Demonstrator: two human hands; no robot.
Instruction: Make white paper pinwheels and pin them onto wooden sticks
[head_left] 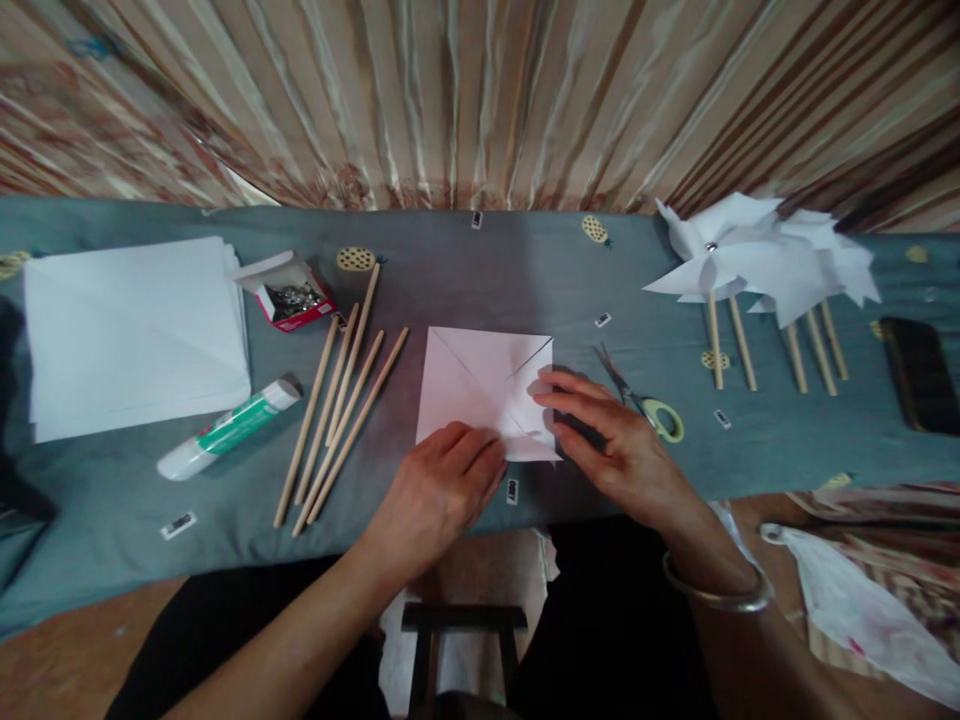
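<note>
A square sheet of white paper (469,385) lies flat on the cloth in front of me, with slits running in from its corners towards the middle. My left hand (450,475) rests on its lower left part, fingers curled together and closed against the lower edge. What the left fingertips do underneath is hidden. My right hand (619,440) is open at the sheet's right edge, fingers apart, the fingertips over the paper. Just right of that hand lie scissors (661,420) with pale green handles, their blades apart.
Left of the sheet are several wooden sticks (349,430), a glue stick (229,430), a red-and-white box (292,295) of metal pins and a stack of white paper (135,340). Several paper pinwheels (750,250) lie at the back right, near a dark phone (919,370). A curtain (465,100) hangs behind.
</note>
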